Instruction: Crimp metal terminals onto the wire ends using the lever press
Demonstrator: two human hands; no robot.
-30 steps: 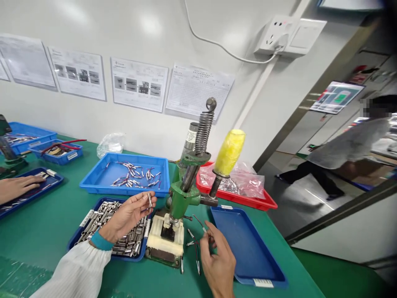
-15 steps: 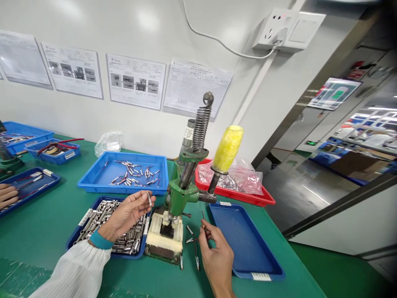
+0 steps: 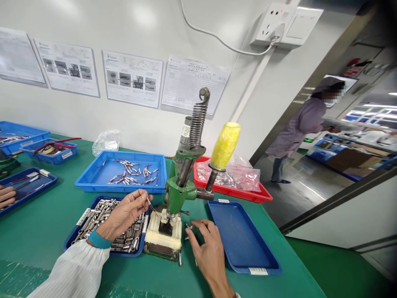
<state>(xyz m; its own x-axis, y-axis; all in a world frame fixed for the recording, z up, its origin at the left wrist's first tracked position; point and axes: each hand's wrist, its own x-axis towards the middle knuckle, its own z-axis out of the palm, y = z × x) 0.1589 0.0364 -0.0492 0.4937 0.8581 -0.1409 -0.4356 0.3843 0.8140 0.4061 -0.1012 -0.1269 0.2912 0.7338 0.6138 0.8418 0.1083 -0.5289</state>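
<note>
My left hand (image 3: 125, 213) is closed in a pinch on a small metal tube with thin red and green wires (image 3: 151, 203) hanging from it, held just left of the green hand press (image 3: 181, 190). The press has a coil spring, a yellow-wrapped lever handle (image 3: 225, 145) and a cream base block (image 3: 163, 232). My right hand (image 3: 206, 248) lies on the mat right of the base with fingers curled over loose wired pieces (image 3: 187, 227); whether it grips one is hidden. A dark blue tray of metal tubes (image 3: 110, 225) sits under my left hand.
A bare dark blue tray (image 3: 242, 242) lies right of the press, a red tray with plastic bags (image 3: 235, 182) behind it, and a blue tray of wired pieces (image 3: 124, 174) behind the tubes. Another person's hand (image 3: 6, 195) rests at far left. A person (image 3: 302, 128) stands in the doorway.
My left hand has lowered and now pinches a tube with wires trailing toward the press. My right hand dropped from a raised pinch to the mat. A person has appeared in the doorway.
</note>
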